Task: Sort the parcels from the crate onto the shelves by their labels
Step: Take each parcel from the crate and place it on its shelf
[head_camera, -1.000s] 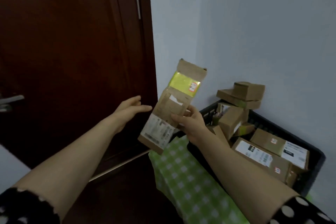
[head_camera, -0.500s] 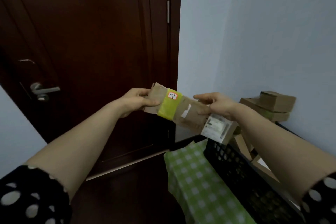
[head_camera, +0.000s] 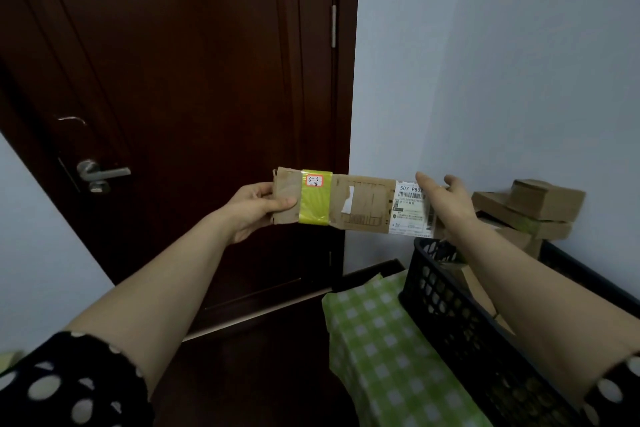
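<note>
The right hand (head_camera: 450, 204) covers the right end of the parcel (head_camera: 360, 203), cutting off its shipping label (head_camera: 410, 208), whose fine print is too small to read. The right forearm hides much of the crate (head_camera: 460, 315) interior, and the frame's right and bottom edges crop the crate and the green checked cloth (head_camera: 391, 357).

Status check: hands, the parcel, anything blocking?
Left hand gripping the flat parcel by its taped end. Right hand open, fingers spread at the label end. Sticker reads 3-3-5. Crate below right, nothing in the way.
</note>
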A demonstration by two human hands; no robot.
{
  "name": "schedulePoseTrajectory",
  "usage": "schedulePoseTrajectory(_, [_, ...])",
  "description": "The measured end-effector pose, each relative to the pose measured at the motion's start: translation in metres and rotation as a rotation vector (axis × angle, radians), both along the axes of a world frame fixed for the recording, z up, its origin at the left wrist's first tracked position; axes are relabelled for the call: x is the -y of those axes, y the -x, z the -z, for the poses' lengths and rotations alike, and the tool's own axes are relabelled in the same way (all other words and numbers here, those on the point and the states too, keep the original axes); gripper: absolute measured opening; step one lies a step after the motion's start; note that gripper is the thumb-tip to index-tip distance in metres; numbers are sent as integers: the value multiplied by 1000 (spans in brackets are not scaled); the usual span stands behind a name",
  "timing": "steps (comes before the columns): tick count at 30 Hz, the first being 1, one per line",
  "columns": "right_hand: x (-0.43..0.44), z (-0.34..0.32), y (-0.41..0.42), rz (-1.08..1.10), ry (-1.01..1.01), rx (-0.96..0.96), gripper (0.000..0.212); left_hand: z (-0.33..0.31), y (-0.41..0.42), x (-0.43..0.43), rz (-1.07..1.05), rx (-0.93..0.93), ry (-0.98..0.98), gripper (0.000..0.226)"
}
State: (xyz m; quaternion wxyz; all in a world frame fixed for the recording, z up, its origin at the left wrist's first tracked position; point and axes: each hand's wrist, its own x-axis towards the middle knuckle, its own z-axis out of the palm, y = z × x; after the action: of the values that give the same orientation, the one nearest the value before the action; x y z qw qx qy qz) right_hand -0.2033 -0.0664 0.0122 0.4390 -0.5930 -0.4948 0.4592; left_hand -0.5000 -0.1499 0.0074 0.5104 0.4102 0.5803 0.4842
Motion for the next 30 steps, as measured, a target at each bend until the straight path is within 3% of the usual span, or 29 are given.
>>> schedulePoseTrajectory(15, [9, 14, 21, -78, -6, 29, 72, 6, 21, 24, -42, -18, 33, 53])
schedulePoseTrajectory(17, [10, 18, 28, -88, -59, 179, 68, 8, 27, 34, -55, -27, 40, 53])
schedulePoseTrajectory(22, [22, 17, 66, -293, -354, 847, 39, 17, 48, 64, -114, -28, 88, 45])
schedulePoseTrajectory(24, [33, 9, 91, -460, -456, 970, 40, 23, 57, 79, -141, -28, 99, 45])
schedulePoseTrajectory(30, [66, 10, 163, -1025, -461, 1083, 62, 43, 72, 147, -313, 39, 120, 40])
